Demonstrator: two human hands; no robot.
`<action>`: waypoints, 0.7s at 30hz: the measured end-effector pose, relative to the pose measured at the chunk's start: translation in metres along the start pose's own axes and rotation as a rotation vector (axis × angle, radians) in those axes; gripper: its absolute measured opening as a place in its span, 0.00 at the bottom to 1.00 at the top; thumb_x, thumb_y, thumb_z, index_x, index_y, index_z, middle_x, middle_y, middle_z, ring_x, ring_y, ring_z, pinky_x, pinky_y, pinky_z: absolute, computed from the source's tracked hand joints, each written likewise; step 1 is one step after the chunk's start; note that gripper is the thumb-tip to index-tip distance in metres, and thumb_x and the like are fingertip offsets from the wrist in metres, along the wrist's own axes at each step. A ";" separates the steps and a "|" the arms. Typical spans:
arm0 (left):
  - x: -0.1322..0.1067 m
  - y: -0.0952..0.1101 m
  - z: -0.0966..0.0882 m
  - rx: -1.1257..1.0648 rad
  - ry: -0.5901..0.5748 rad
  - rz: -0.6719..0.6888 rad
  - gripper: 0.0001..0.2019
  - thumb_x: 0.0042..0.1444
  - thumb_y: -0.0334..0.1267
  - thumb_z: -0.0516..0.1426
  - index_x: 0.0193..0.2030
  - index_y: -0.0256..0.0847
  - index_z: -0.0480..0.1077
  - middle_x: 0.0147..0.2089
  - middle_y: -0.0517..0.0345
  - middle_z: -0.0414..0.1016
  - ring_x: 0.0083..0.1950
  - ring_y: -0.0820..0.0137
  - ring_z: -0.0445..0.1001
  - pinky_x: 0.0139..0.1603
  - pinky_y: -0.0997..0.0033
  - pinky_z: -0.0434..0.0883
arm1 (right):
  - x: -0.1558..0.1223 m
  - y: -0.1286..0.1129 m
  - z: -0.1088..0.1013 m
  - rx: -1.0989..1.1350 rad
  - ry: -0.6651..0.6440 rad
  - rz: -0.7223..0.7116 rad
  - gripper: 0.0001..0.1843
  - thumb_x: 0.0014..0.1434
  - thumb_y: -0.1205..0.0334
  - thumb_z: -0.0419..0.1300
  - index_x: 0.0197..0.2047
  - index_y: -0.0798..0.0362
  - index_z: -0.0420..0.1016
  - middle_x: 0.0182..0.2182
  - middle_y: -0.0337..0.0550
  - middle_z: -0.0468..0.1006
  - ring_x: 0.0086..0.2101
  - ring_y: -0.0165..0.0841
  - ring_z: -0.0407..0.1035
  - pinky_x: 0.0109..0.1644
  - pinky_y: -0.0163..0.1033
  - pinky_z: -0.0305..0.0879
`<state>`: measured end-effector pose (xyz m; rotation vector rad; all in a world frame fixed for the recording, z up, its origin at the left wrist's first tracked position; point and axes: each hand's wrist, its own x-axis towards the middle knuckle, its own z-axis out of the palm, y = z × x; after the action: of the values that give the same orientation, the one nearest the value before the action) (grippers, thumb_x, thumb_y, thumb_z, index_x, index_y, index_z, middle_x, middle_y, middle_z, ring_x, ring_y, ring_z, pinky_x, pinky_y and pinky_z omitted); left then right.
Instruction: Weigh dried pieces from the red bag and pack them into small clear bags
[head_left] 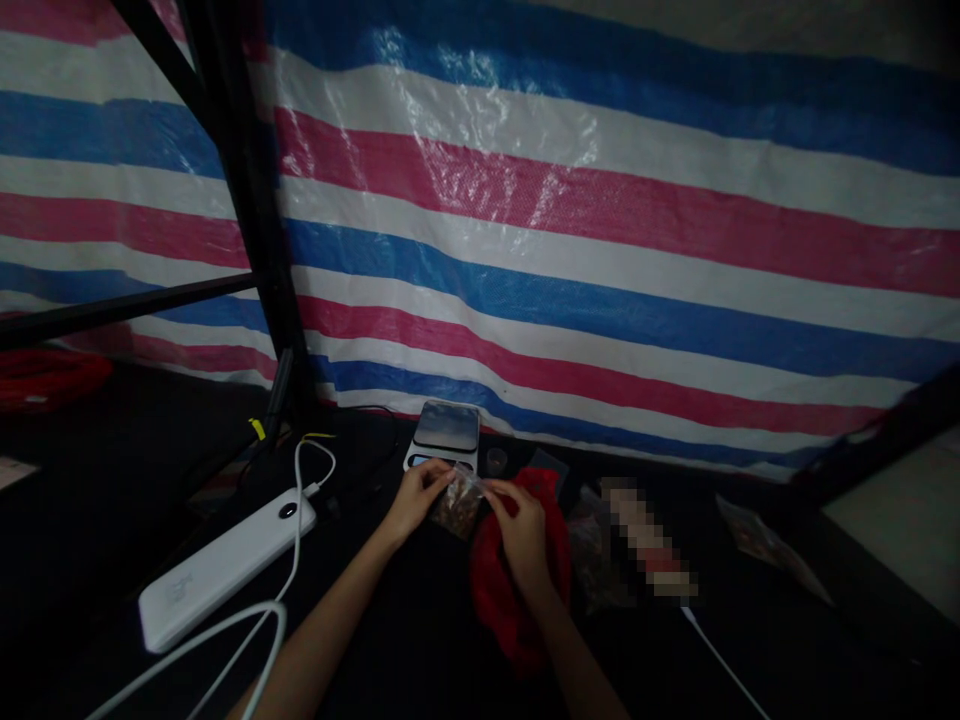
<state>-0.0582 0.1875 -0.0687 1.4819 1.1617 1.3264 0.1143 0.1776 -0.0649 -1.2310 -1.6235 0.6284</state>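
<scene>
- White cable (280,622) is looping nearest you at lower left, passing over the white power bank (225,572), which is lying on the dark worktop (420,650).
- Your left hand (417,497) is pinching the clear bag (457,510) near its upper left edge; your right hand (523,535) is pinching the upper right. Both are grasping.
- The clear bag is sitting between your hands, just in front of the scale (446,427). Brownish contents are showing, too dim to identify; base contact is unclear.
- Handling, judged: you are working best while pinching both edges evenly, holding the mouth level and letting the contents settle low, away from your fingertips.
- Count: you are facing one scale, one power bank, one clear cup (496,460), one red bundle (495,600) by your right hand, and three bags: yours, one darker bag (596,565) beside the bundle, one flat packet (772,545) farther right.
</scene>
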 end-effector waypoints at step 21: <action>-0.009 0.000 0.018 0.198 0.204 0.063 0.15 0.55 0.45 0.48 0.32 0.37 0.69 0.30 0.57 0.72 0.33 0.68 0.70 0.35 0.73 0.65 | 0.007 0.005 0.008 0.423 0.070 0.219 0.12 0.43 0.56 0.63 0.30 0.55 0.73 0.27 0.44 0.78 0.30 0.35 0.72 0.35 0.38 0.67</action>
<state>-0.0405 0.1784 -0.0726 1.5612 1.4213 1.4667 0.1090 0.1871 -0.0695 -1.1046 -1.2236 0.9977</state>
